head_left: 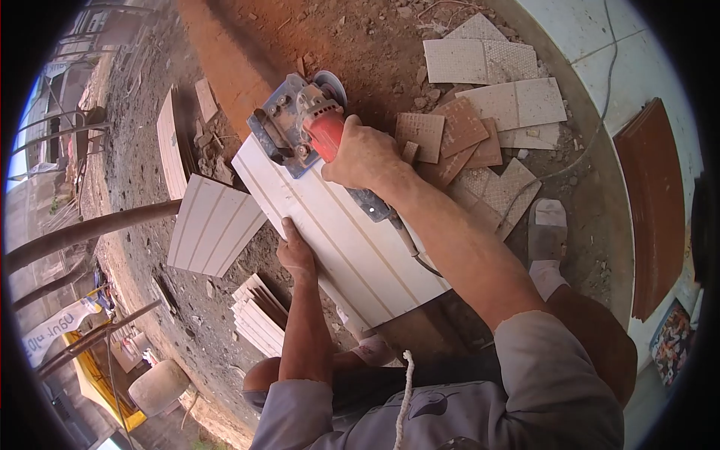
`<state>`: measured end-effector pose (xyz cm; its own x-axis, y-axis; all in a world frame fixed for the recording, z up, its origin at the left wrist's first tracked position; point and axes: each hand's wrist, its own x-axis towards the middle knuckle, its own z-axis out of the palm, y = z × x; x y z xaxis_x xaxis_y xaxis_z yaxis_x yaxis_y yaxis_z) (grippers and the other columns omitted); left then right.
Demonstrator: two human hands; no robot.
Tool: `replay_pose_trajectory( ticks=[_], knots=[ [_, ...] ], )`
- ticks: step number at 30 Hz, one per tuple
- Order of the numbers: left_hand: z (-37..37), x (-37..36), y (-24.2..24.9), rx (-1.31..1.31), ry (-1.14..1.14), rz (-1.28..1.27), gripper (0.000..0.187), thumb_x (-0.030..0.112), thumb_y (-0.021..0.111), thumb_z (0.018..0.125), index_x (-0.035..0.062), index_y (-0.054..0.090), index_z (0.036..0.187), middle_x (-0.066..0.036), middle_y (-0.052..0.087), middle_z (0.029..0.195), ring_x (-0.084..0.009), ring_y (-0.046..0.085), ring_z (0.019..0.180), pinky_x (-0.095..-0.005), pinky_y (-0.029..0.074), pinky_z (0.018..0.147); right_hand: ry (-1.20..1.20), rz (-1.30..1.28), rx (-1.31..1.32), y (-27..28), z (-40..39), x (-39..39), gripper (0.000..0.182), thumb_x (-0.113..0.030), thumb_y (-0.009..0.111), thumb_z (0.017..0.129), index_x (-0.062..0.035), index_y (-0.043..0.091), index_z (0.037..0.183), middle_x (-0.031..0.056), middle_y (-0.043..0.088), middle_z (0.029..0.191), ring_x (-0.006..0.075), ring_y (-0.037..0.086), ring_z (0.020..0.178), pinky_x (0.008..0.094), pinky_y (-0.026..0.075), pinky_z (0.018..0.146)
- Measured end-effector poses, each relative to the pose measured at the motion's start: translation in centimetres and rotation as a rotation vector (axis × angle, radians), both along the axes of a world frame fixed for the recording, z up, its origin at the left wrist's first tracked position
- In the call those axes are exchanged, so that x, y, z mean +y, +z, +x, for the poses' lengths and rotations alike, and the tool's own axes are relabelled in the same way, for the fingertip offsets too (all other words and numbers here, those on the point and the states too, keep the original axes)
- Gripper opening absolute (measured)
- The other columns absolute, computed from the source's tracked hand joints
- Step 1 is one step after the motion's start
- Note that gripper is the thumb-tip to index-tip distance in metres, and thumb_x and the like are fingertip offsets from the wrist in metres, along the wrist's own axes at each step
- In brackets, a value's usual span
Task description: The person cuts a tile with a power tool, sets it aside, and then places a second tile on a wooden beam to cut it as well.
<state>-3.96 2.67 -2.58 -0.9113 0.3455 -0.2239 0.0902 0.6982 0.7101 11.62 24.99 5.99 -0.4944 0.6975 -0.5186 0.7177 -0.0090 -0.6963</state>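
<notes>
My right hand [367,156] is wrapped round the red body of a tile cutter [325,133], a corded power saw with a flat metal base and a round disc. The cutter's base rests on the far end of a long white striped tile [352,259]. At the tile's left edge my left hand [297,252] grips it, thumb on top and fingers hidden below. The tile lies tilted in front of my knees, its near end above a brown block [424,334]. Whether the disc is spinning cannot be told.
A cut striped tile [214,225] and a tile stack [259,315] lie left. Beige and brown tile pieces [517,101] cover the soil at right. A power cord [577,159] crosses there. Brown tiles [651,210] stand stacked on the pale floor. A pole [97,231] juts in from the left.
</notes>
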Motion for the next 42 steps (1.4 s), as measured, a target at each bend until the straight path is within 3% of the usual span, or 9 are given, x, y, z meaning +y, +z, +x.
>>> replay_pose_trajectory(
  ticks=[4, 7, 9, 12, 16, 20, 23, 35, 42],
  knots=[
    [0.7, 0.4, 0.9, 0.04, 0.014, -0.051, 0.078, 0.067, 0.054, 0.089, -0.0105, 0.069, 0.086, -0.023, 0.07, 0.086, -0.0294, 0.067, 0.08, -0.0368, 0.051, 0.077, -0.007, 0.018, 0.006, 0.7, 1.6, -1.7, 0.071, -0.031, 0.072, 0.068, 0.006, 0.043, 0.122, 0.0263, 0.064, 0.112, 0.0385, 0.064, 0.107, 0.0441, 0.052, 0.092],
    [1.6, 1.0, 1.9, 0.228, 0.032, -0.301, 0.082, 0.07, 0.05, 0.088, -0.0098, 0.065, 0.098, -0.028, 0.069, 0.096, -0.039, 0.066, 0.092, -0.0441, 0.049, 0.086, -0.018, 0.027, 0.003, 0.8, 2.1, -2.3, 0.071, -0.032, 0.072, 0.069, 0.0053, 0.043, 0.122, 0.0254, 0.063, 0.114, 0.0384, 0.063, 0.108, 0.0436, 0.051, 0.093],
    [2.2, 1.2, 2.2, 0.246, 0.1, -0.516, 0.081, 0.071, 0.045, 0.089, -0.0037, 0.054, 0.12, -0.029, 0.066, 0.109, -0.0447, 0.063, 0.104, -0.0508, 0.046, 0.09, -0.027, 0.028, 0.005, 0.6, 2.1, -2.2, 0.072, -0.032, 0.072, 0.069, 0.0051, 0.043, 0.123, 0.025, 0.063, 0.115, 0.0381, 0.064, 0.108, 0.0432, 0.051, 0.093],
    [3.6, 0.3, 2.6, 0.309, 0.0, -0.461, 0.083, 0.07, 0.042, 0.09, -0.0017, 0.042, 0.133, -0.029, 0.062, 0.117, -0.0449, 0.061, 0.108, -0.0502, 0.045, 0.094, -0.039, 0.032, 0.005, -0.1, 1.3, -2.4, 0.072, -0.033, 0.073, 0.069, 0.0049, 0.044, 0.123, 0.0252, 0.063, 0.116, 0.0362, 0.064, 0.108, 0.0423, 0.051, 0.093],
    [7.5, -4.4, 1.5, 0.327, -0.022, -0.424, 0.087, 0.072, 0.037, 0.091, -0.0021, 0.04, 0.138, -0.032, 0.058, 0.124, -0.0457, 0.057, 0.114, -0.0496, 0.043, 0.097, -0.033, 0.081, -0.005, 0.0, 1.1, -2.5, 0.075, -0.035, 0.075, 0.07, 0.0053, 0.043, 0.126, 0.0237, 0.063, 0.118, 0.0321, 0.065, 0.109, 0.0392, 0.052, 0.093],
    [10.8, -6.9, 2.2, 0.226, 0.011, -0.413, 0.084, 0.071, 0.037, 0.092, -0.0035, 0.045, 0.129, -0.032, 0.06, 0.119, -0.0466, 0.058, 0.111, -0.0503, 0.043, 0.095, -0.016, 0.058, -0.039, 0.1, 1.0, -2.3, 0.082, -0.036, 0.077, 0.07, 0.0058, 0.04, 0.13, 0.0217, 0.064, 0.119, 0.03, 0.066, 0.11, 0.0379, 0.052, 0.094],
    [10.5, -6.5, 2.1, 0.115, 0.012, -0.387, 0.076, 0.07, 0.039, 0.093, -0.0052, 0.053, 0.1, -0.031, 0.063, 0.101, -0.0471, 0.061, 0.1, -0.0523, 0.044, 0.088, 0.032, 0.06, -0.061, 0.3, 1.0, -2.0, 0.084, -0.036, 0.075, 0.068, 0.0066, 0.041, 0.132, 0.0244, 0.062, 0.122, 0.0342, 0.062, 0.114, 0.0403, 0.049, 0.098],
    [9.8, -7.2, 0.3, 0.151, 0.026, 0.027, 0.062, 0.054, 0.057, 0.094, -0.0074, 0.057, 0.096, -0.022, 0.066, 0.09, -0.0297, 0.064, 0.083, -0.0411, 0.05, 0.078, 0.064, 0.061, -0.105, 0.3, 2.1, -2.7, 0.087, -0.037, 0.077, 0.066, 0.0075, 0.041, 0.131, 0.0267, 0.06, 0.124, 0.0359, 0.061, 0.115, 0.0405, 0.049, 0.098],
    [10.0, -7.0, 0.7, 0.111, 0.043, 0.011, 0.062, 0.054, 0.056, 0.095, -0.0081, 0.057, 0.095, -0.022, 0.065, 0.09, -0.0277, 0.064, 0.081, -0.0399, 0.051, 0.076, 0.04, 0.05, -0.117, 0.8, 2.7, -3.2, 0.084, -0.036, 0.075, 0.067, 0.0068, 0.04, 0.13, 0.0264, 0.06, 0.123, 0.0353, 0.062, 0.115, 0.0405, 0.049, 0.098]
  ],
)
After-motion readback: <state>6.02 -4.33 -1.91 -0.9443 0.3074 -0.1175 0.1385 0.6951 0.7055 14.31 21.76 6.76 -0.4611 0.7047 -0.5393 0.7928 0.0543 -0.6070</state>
